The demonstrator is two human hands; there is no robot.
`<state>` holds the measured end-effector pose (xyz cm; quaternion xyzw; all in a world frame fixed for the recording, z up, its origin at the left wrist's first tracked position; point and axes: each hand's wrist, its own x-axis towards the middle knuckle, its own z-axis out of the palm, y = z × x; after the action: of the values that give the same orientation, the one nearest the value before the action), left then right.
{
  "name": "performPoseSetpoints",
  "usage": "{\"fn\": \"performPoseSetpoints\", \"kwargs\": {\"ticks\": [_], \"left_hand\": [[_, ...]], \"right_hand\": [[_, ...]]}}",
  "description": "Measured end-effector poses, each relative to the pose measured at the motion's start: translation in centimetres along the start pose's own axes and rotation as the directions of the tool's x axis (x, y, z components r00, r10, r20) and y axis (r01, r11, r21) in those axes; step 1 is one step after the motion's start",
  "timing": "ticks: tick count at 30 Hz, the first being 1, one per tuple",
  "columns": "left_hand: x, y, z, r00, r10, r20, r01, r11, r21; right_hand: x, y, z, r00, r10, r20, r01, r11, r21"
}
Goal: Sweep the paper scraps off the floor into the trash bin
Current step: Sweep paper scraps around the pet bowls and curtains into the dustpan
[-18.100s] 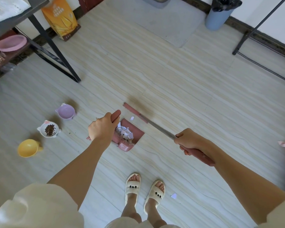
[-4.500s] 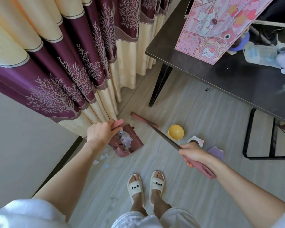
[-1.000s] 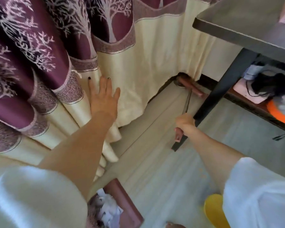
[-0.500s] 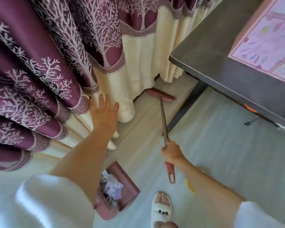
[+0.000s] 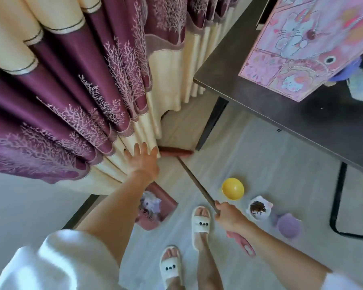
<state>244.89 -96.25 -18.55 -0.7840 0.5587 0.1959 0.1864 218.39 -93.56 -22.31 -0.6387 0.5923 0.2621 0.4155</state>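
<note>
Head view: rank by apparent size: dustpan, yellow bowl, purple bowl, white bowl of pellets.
1. dustpan, partly hidden by the left arm
2. yellow bowl and purple bowl: too alike to rank
3. white bowl of pellets

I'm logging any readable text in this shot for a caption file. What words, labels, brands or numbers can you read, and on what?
None can be read.
Pink cartoon poster on the table: cat drawings only; any lettering is too blurred to read.
Broom, dustpan, bowls, curtain: no text visible.
</note>
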Motion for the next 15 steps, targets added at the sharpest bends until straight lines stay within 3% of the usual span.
{"fn": "performPoseSetpoints", "kwargs": {"ticks": [7, 15], "left_hand": [[-6.0, 0.3, 0.6, 0.998, 0.049, 0.042, -0.044, 0.993, -0.108], [-6.9, 0.2, 1.8, 0.999, 0.02, -0.032, -0.026, 0.981, -0.193]], "right_hand": [[-6.8, 1.1, 0.5, 0.998, -0.015, -0.064, 0.021, 0.995, 0.101], [-2.5, -3.7, -3.1, 0.99, -0.073, -0.118, 0.093, 0.98, 0.176]]}}
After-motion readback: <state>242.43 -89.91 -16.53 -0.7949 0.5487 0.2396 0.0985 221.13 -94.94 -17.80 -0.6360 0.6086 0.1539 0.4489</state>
